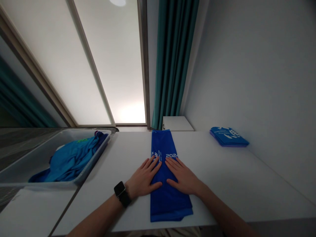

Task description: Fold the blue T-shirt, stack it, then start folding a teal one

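Note:
A blue shirt (170, 204) with white print lies on the table in a long narrow folded strip, its near end close to the front edge. My left hand (145, 177) rests flat on its left side, fingers spread, with a black watch (122, 193) on the wrist. On the right side of the strip my right hand (181, 177) lies palm down with its fingers stretched out. Both hands press on the cloth without gripping it. Parts of the white print are covered by my fingertips.
At the left stands a pale plastic bin (14, 169) with crumpled blue clothes (74, 159) in it. A folded blue stack (228, 136) sits at the back right by the wall. Beyond the white table (237, 191) are a small white cabinet (177, 123) and a teal curtain (175, 65).

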Tool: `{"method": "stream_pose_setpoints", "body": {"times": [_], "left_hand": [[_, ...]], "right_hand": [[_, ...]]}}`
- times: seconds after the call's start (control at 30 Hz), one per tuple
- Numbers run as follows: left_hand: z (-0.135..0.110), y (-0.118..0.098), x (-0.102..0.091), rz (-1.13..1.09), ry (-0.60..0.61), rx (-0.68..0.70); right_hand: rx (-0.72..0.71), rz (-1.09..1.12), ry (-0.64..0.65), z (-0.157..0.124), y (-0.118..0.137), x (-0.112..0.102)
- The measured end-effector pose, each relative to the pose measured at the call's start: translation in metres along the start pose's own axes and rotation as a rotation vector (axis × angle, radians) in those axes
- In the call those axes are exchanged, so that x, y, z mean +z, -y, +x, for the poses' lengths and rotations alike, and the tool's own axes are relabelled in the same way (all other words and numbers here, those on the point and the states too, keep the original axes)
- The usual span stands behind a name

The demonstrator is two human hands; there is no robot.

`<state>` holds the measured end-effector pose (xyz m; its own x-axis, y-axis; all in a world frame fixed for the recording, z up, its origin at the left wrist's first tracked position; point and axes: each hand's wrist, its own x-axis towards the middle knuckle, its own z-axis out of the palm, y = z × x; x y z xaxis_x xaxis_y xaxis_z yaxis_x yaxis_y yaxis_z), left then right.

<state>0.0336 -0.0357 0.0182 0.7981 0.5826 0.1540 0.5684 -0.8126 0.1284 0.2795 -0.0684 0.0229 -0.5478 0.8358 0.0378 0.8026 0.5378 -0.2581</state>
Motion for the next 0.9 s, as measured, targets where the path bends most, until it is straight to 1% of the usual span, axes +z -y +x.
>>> {"method": "stream_pose_setpoints", "body": {"times": [0.13,0.23,0.3,0.37,0.47,0.53,0.6,0.73,0.8,0.9], "left_hand": [[0.000,0.001,-0.002,-0.006,-0.007,0.003],[0.001,-0.002,-0.012,-0.032,-0.040,0.042],[0.000,-0.009,-0.020,-0.081,-0.055,0.097],[-0.001,-0.019,-0.025,-0.139,-0.055,0.170],[-0.005,-0.035,-0.026,-0.182,-0.032,0.297],[-0.009,-0.042,-0.025,-0.175,-0.024,0.346],[-0.013,-0.047,-0.026,-0.149,-0.028,0.356],[-0.025,-0.052,-0.034,-0.115,-0.023,0.343],[-0.033,-0.053,-0.037,-0.126,-0.016,0.319],[-0.046,-0.054,-0.038,-0.165,-0.023,0.281]], "right_hand": [[0.005,0.017,-0.006,-0.001,0.001,-0.004],[0.001,0.059,-0.026,-0.002,0.003,-0.007],[-0.003,0.106,-0.081,-0.003,0.004,-0.008],[-0.021,0.152,-0.164,-0.007,0.005,-0.007],[-0.096,0.204,-0.294,-0.014,0.011,-0.003],[-0.129,0.222,-0.346,-0.022,0.018,-0.001],[-0.137,0.210,-0.351,-0.031,0.029,0.000],[-0.186,0.146,-0.275,-0.048,0.047,0.001],[-0.195,0.126,-0.248,-0.056,0.052,0.003],[-0.199,0.106,-0.258,-0.064,0.053,0.008]]}}
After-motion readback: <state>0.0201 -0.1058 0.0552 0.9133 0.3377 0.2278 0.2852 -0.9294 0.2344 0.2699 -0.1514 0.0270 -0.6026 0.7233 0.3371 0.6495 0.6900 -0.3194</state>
